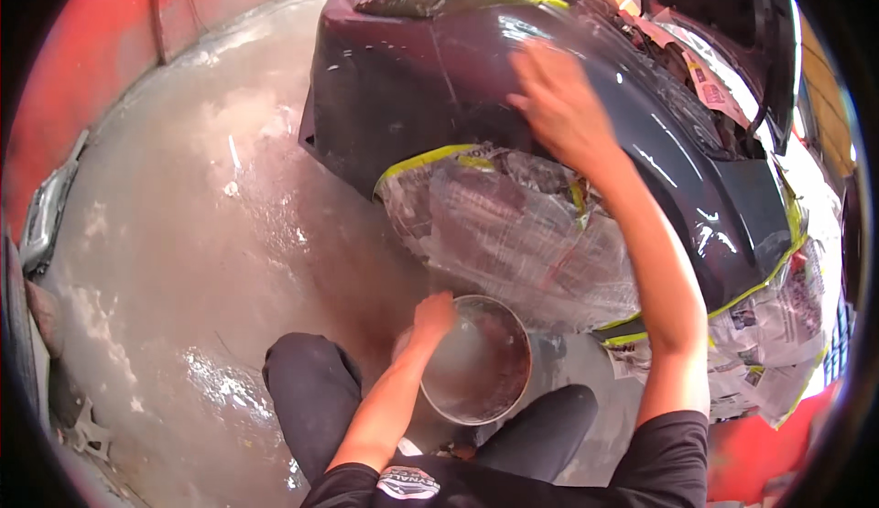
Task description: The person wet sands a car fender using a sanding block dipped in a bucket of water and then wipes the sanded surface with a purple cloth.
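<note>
My right hand (554, 96) lies with its fingers stretched out flat on the dark, wet, glossy front fender (467, 59) of a car. Motion blurs its fingertips, and whatever may be under the palm is hidden. Low down, my left hand (433, 316) is closed at the left rim of a round bucket (528, 366). What those fingers hold cannot be made out. Cloudy liquid fills part of the bucket, which stands between my knees. Newspaper and plastic sheeting (513, 224), edged with yellow-green tape (426, 157), cover the wheel arch below the fender.
More taped newspaper (732, 352) covers the car's front at right. A raised dark hood (732, 32) rises at upper right. Puddles shine on the wet grey floor (183, 233). A red wall (82, 77) curves along the left, with a car lamp (50, 206) and other parts beside it.
</note>
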`<action>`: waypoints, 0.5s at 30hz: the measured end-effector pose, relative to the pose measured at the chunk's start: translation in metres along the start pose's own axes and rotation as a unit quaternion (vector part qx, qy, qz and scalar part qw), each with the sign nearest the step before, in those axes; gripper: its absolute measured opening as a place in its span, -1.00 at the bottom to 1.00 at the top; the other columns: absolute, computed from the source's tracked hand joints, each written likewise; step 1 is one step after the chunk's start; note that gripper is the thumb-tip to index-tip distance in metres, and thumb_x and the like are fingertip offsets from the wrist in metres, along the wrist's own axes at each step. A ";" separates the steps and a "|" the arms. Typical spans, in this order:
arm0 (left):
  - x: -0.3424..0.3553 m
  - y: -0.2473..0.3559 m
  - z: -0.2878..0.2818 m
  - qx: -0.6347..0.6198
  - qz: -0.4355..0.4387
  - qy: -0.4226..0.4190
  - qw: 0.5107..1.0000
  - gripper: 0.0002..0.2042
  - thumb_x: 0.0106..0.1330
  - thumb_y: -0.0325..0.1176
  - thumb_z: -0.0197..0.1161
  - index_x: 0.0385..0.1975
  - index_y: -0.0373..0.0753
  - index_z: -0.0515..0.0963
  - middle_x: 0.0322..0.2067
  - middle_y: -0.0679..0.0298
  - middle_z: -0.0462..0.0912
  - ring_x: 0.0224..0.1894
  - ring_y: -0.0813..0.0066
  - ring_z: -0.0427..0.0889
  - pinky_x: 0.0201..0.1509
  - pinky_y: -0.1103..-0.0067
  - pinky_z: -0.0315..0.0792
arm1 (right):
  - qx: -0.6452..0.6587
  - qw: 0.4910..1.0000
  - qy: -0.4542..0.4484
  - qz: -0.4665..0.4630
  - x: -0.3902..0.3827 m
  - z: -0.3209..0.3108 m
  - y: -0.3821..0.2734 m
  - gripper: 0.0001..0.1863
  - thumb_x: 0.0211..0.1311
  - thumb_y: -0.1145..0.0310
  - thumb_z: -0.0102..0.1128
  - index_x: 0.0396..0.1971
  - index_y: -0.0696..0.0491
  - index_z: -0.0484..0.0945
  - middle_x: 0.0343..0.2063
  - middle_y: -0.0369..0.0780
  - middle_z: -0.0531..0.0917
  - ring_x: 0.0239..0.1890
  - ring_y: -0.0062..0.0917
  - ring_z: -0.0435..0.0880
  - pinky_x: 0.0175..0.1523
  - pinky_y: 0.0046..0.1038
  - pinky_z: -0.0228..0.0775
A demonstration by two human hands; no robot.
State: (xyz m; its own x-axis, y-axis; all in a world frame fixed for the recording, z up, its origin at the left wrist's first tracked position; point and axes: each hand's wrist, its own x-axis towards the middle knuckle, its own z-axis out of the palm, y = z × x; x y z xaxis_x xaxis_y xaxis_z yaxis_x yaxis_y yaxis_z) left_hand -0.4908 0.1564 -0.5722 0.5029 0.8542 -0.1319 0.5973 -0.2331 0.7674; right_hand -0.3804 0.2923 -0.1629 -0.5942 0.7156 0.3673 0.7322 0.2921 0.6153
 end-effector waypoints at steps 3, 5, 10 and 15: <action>0.006 0.005 -0.003 0.002 -0.025 -0.035 0.999 -0.77 0.38 -0.31 0.12 -0.16 -0.27 0.66 -0.22 -0.06 0.77 -0.13 -0.13 0.77 -0.07 0.09 0.64 | -0.047 0.999 -0.006 0.025 -0.050 -0.014 -0.002 -0.41 0.43 0.21 0.19 0.31 0.28 0.40 0.41 0.03 0.39 0.50 -0.09 0.28 0.56 -0.05 0.06; 0.004 0.008 0.006 0.026 -0.015 -0.016 0.999 -0.78 0.37 -0.35 0.10 -0.18 -0.29 0.65 -0.22 -0.06 0.77 -0.13 -0.12 0.78 -0.10 0.10 0.65 | -0.068 0.997 -0.013 0.043 -0.033 -0.007 -0.003 -0.43 0.46 0.21 0.16 0.31 0.27 0.40 0.41 0.03 0.38 0.51 -0.10 0.27 0.57 -0.05 0.05; 0.002 0.027 0.014 0.020 0.029 -0.016 0.999 -0.78 0.37 -0.40 0.07 -0.18 -0.28 0.65 -0.24 -0.05 0.78 -0.14 -0.07 0.79 -0.11 0.12 0.66 | -0.076 0.997 -0.028 0.000 0.028 0.023 0.005 -0.42 0.49 0.20 0.11 0.35 0.26 0.39 0.49 0.00 0.29 0.56 -0.14 0.18 0.59 -0.06 -0.01; 0.003 0.006 0.003 0.025 -0.016 0.016 0.999 -0.79 0.35 -0.40 0.09 -0.21 -0.28 0.67 -0.24 -0.05 0.78 -0.14 -0.07 0.79 -0.12 0.13 0.65 | -0.062 0.996 -0.045 -0.049 -0.007 0.013 -0.032 -0.42 0.54 0.12 0.03 0.32 0.26 0.42 0.48 -0.02 0.31 0.55 -0.16 0.20 0.58 -0.07 0.02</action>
State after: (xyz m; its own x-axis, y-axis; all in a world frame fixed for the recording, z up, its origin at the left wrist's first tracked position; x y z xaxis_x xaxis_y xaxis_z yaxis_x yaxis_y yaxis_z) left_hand -0.4832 0.1562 -0.5699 0.4639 0.8755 -0.1354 0.6437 -0.2282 0.7304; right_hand -0.3950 0.2866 -0.1942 -0.6246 0.7429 0.2408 0.6223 0.2871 0.7283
